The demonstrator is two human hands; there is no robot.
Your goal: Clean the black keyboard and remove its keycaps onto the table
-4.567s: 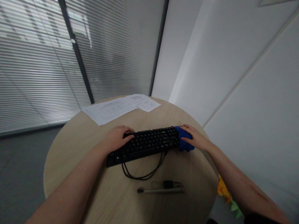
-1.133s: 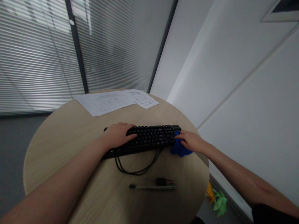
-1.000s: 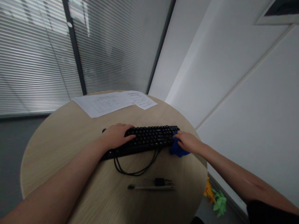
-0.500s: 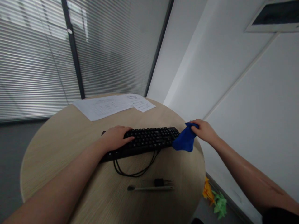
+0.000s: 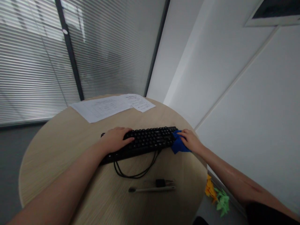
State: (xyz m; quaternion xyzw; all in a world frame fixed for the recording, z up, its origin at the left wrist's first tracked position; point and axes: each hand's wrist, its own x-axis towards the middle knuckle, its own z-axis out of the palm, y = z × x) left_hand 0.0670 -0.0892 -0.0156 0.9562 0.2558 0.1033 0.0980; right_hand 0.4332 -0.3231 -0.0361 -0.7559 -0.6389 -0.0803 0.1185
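Observation:
A black keyboard [image 5: 150, 137] lies at a slight slant on the round wooden table. My left hand [image 5: 117, 139] is laid over its left part, fingers across the far edge and thumb on the keys, holding it. At the opposite end, my right hand [image 5: 188, 140] has a blue cloth [image 5: 179, 147] under its fingers, pressed against the keyboard's right edge. Part of the cloth hangs past the near corner. The keyboard's looped black cable [image 5: 138, 176] lies on the near side.
A toothbrush-like brush [image 5: 153, 189] with a dark head and a small black-and-clear item [image 5: 161, 182] lie near me. Printed papers [image 5: 105, 107] cover part of the far side of the table [image 5: 47, 156]. Orange [image 5: 210, 189] and green [image 5: 222, 201] crumpled things lie on the floor.
My right hand has come down and left, bringing the dangling blue cloth onto the keyboard's right end. My left hand stays in place on the keyboard.

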